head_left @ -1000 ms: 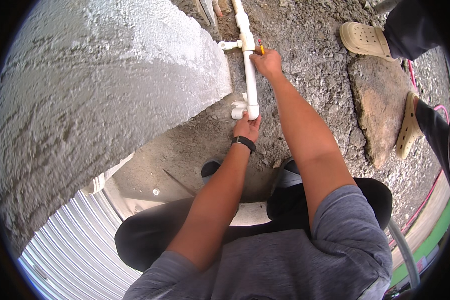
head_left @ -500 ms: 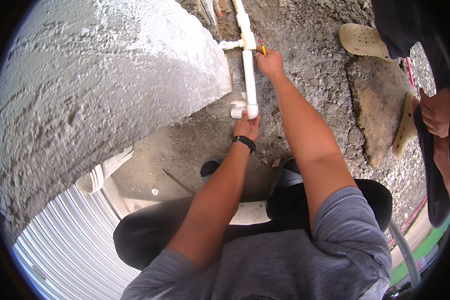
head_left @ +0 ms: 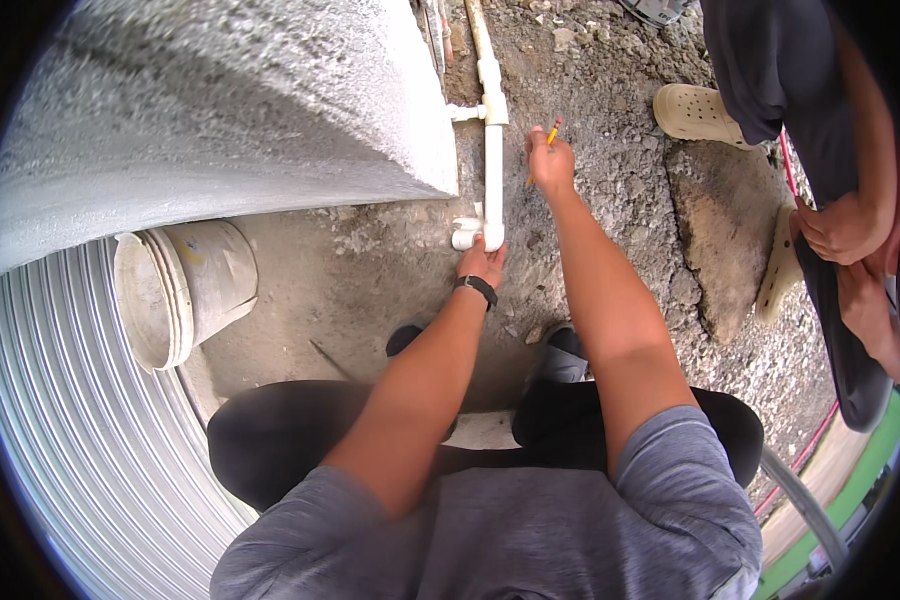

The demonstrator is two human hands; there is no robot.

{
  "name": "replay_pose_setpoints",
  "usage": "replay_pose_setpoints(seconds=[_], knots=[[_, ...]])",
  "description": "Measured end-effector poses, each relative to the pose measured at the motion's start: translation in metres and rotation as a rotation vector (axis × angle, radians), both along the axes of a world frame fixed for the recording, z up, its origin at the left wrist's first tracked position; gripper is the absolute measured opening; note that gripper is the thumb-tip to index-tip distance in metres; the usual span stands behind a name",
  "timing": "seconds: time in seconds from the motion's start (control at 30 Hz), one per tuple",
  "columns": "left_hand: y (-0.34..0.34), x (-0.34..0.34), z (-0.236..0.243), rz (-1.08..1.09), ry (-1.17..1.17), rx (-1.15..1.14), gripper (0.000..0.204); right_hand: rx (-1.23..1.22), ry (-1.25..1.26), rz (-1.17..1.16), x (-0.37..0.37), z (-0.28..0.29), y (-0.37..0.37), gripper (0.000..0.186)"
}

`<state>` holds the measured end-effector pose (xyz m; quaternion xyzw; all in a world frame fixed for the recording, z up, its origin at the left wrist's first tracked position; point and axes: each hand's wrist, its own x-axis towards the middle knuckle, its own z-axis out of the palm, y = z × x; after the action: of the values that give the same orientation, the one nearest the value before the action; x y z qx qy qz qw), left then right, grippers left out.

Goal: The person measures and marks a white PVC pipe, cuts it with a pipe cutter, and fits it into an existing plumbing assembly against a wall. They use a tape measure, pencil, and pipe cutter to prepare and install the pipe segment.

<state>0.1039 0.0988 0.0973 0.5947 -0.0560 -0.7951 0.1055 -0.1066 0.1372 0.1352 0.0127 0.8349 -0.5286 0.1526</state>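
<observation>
A white plastic pipe (head_left: 494,175) runs away from me along the ground, with a tee fitting (head_left: 495,108) at its far end and an elbow fitting (head_left: 494,236) at its near end. A short white pipe piece (head_left: 465,234) points left from the elbow. My left hand (head_left: 483,265), with a black watch on its wrist, is closed on the elbow from the near side. To the right of the pipe and apart from it, my right hand (head_left: 551,165) holds a yellow pencil (head_left: 553,133) with a red end.
A rough grey wall block (head_left: 300,120) stands close on the left of the pipe. Below it, a dirty white bucket (head_left: 195,285) lies on its side by corrugated metal sheeting (head_left: 80,370). A person in beige clogs (head_left: 700,113) squats at right, beside a flat stone slab (head_left: 720,230).
My right hand has drawn back from beside the tee toward me and slightly right, the pencil still in it. My left hand stays at the elbow. The view has shifted, showing more of the bucket.
</observation>
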Motion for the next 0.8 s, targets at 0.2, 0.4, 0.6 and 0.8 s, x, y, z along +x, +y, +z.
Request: replay_pose_setpoints(seconds=[0.2,0.4,0.6,0.8], knots=[[0.003,0.002,-0.016,-0.009,0.049,0.004,0.030,0.031,0.080,0.211,0.054,0.028,0.002,0.059],[0.007,0.001,-0.011,0.043,0.038,-0.003,0.029,0.004,-0.106,0.454,0.114,0.021,0.003,0.029],[0.008,0.000,-0.010,0.064,-0.048,-0.021,0.032,0.016,-0.029,0.499,0.134,0.011,0.004,0.021],[0.011,-0.001,-0.025,0.095,-0.076,0.007,0.030,0.119,0.072,0.573,0.142,0.013,-0.005,0.022]])
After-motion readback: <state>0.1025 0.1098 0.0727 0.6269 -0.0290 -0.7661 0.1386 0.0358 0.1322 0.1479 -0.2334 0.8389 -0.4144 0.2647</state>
